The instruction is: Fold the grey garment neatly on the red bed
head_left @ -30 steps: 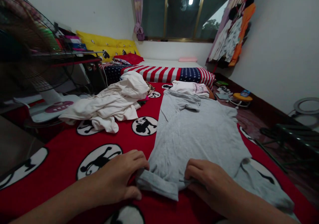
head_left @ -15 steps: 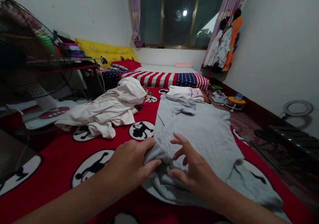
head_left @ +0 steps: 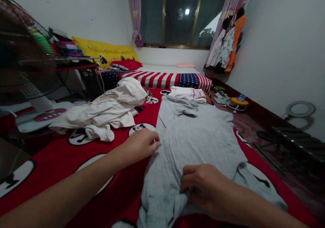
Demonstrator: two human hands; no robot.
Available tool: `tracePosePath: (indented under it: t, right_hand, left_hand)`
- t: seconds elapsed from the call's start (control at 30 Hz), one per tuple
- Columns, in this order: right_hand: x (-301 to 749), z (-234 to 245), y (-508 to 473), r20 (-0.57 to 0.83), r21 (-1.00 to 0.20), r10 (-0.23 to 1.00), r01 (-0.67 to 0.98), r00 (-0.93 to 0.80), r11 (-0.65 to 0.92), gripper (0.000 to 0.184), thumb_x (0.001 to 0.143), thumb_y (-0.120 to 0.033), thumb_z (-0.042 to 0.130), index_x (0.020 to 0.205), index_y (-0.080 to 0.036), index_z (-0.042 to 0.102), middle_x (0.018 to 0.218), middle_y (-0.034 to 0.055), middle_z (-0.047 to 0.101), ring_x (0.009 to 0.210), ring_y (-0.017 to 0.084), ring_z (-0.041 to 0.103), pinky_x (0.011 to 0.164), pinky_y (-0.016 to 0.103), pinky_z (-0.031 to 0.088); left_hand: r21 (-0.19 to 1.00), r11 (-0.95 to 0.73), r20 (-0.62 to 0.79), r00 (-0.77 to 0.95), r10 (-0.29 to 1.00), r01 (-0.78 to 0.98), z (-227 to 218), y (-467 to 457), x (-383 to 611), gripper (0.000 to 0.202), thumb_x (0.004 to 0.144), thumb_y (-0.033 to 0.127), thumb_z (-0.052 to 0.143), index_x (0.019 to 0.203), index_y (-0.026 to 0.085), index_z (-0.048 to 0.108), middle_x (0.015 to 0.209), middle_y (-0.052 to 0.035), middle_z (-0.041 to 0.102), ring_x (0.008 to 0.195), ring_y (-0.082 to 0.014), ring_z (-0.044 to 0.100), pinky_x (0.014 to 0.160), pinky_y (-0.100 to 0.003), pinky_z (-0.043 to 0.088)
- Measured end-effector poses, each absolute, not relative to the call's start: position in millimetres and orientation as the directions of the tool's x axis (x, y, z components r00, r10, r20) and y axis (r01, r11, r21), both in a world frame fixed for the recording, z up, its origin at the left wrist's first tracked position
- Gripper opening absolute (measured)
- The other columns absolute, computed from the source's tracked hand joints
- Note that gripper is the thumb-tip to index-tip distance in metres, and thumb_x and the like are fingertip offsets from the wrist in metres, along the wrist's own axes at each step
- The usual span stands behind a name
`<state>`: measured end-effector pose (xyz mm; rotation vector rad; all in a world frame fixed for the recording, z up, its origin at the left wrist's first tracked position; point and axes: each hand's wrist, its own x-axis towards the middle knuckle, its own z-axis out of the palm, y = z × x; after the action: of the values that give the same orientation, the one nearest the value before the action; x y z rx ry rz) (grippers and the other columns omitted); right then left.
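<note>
A grey short-sleeved T-shirt point(head_left: 193, 146) lies lengthwise on a red bedspread point(head_left: 54, 162) printed with black monkeys in white circles. My left hand point(head_left: 141, 146) pinches the shirt's left side edge, its fingertips closed on the cloth. Lower down, my right hand point(head_left: 200, 187) grips a fold of the shirt's near part with curled fingers. The shirt's near end runs under my right hand and past the bottom of the picture. One sleeve shows at the right, by the bedspread's edge.
A crumpled cream garment point(head_left: 109, 111) lies left of the shirt, and a folded pale pink garment point(head_left: 188, 93) lies beyond it. Star-and-stripe bedding point(head_left: 162, 80) crosses the far end. A fan point(head_left: 25, 52) stands left; a yellow stool point(head_left: 237, 101) and dark folding rack point(head_left: 291, 140) stand on the floor right.
The bunched near end of the shirt has been spread out toward me. My left hand has moved up and left to the shirt's edge, and my right hand has closed on the cloth.
</note>
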<state>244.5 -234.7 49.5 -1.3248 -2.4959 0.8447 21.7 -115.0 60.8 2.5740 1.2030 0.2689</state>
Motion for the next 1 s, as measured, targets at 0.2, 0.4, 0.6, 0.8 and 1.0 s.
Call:
tracePosePath:
  t: [0.2, 0.4, 0.6, 0.8, 1.0]
  right_hand:
    - [256, 62, -214, -0.181, -0.676, 0.788, 0.657, -0.588, 0.335, 0.023, 0.078, -0.013, 0.062, 0.094, -0.024, 0.072, 0.086, -0.0011, 0.069, 0.072, 0.011, 0.061, 0.063, 0.018, 0.043]
    - [254, 24, -153, 0.116, -0.35, 0.93, 0.862, -0.348, 0.366, 0.035, 0.075, -0.004, 0.057, 0.103, -0.022, 0.068, 0.102, 0.0038, 0.063, 0.071, 0.011, 0.059, 0.067, 0.022, 0.04]
    - [258, 26, -138, 0.157, -0.341, 0.889, 0.821, -0.43, 0.458, 0.019, 0.078, -0.005, 0.054, 0.083, -0.019, 0.066, 0.091, 0.0021, 0.061, 0.072, 0.011, 0.057, 0.066, 0.022, 0.038]
    - [290, 31, -152, 0.122, -0.337, 0.911, 0.847, -0.394, 0.411, 0.019, 0.075, -0.005, 0.051, 0.081, -0.019, 0.064, 0.086, 0.0025, 0.06, 0.07, 0.012, 0.056, 0.064, 0.023, 0.038]
    - [291, 24, -158, 0.016, -0.361, 0.917, 0.853, -0.399, 0.378, 0.022, 0.071, -0.005, 0.049, 0.081, -0.019, 0.063, 0.086, 0.0026, 0.061, 0.071, 0.013, 0.057, 0.063, 0.022, 0.037]
  left_hand:
    - [0.255, -0.483, 0.053, 0.487, 0.872, 0.838, 20, -62, 37, 0.031, 0.078, 0.05, 0.062, 0.077, 0.02, 0.068, 0.08, -0.0055, 0.069, 0.076, -0.0204, 0.062, 0.06, -0.026, 0.033]
    - [0.347, -0.515, 0.07, 0.526, 0.848, 0.784, 12, -59, 35, 0.021, 0.077, 0.039, 0.065, 0.074, 0.019, 0.067, 0.076, -0.0031, 0.067, 0.073, -0.0177, 0.059, 0.06, -0.025, 0.033]
    - [0.459, -0.529, 0.083, 0.559, 0.825, 0.714, 17, -57, 26, 0.015, 0.077, 0.032, 0.065, 0.073, 0.018, 0.066, 0.069, 0.0004, 0.063, 0.067, -0.0142, 0.056, 0.06, -0.024, 0.036]
    - [0.341, -0.54, 0.022, 0.568, 0.823, 0.769, 24, -62, 22, 0.01, 0.077, 0.029, 0.067, 0.076, 0.019, 0.068, 0.074, -0.0014, 0.067, 0.073, -0.0168, 0.061, 0.061, -0.024, 0.039]
    - [-0.032, -0.626, -0.101, 0.62, 0.778, 0.779, 63, -65, 59, 0.013, 0.073, 0.027, 0.072, 0.081, 0.018, 0.073, 0.09, -0.0113, 0.071, 0.086, -0.0297, 0.067, 0.067, -0.034, 0.047]
